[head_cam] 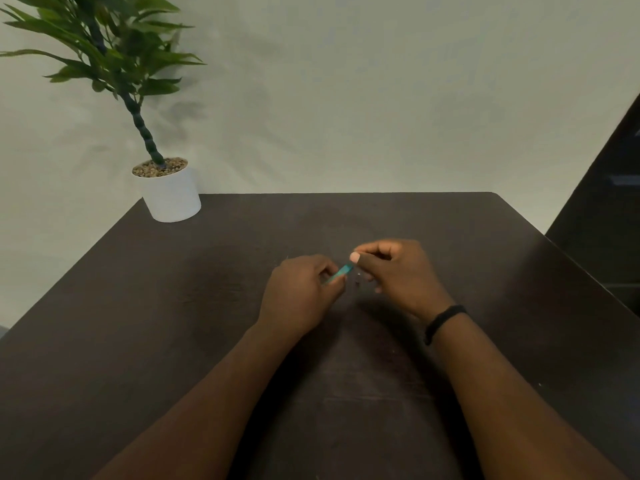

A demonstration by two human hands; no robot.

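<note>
**Both hands close on a small teal stick above the dark table**

The small teal stick (341, 271) is short and slim, and too blurred to name more closely. It is held above the tabletop, well to the right of the white plant pot (172, 197) and nearer the person than it. The stick is tilted, with the end away from the pot higher.

The left hand (300, 293) grasps its lower end, with fingers curled round it and the thumb on top, so only the upper half shows. The right hand (398, 271) is on the side of the stick away from the pot. Its fingers are curled, and its thumb and forefinger are brought together right at the stick's upper tip. Whether they pinch the tip itself or some small separate piece cannot be told. A tiny dark bit shows just under those fingers, unclear. The two hands are almost touching.

A black wristband (445, 322) sits on the right wrist, farther from the pot than either hand. Both bare forearms stretch over the dark brown table (166, 313).

The pot stands at the table's far corner, touching the pale wall (381, 98). It is topped with pebbles (160, 167) and holds a leafy green plant (104, 50) that leans away from the hands. A dark structure (606, 202) stands beyond the table edge opposite the pot.
</note>
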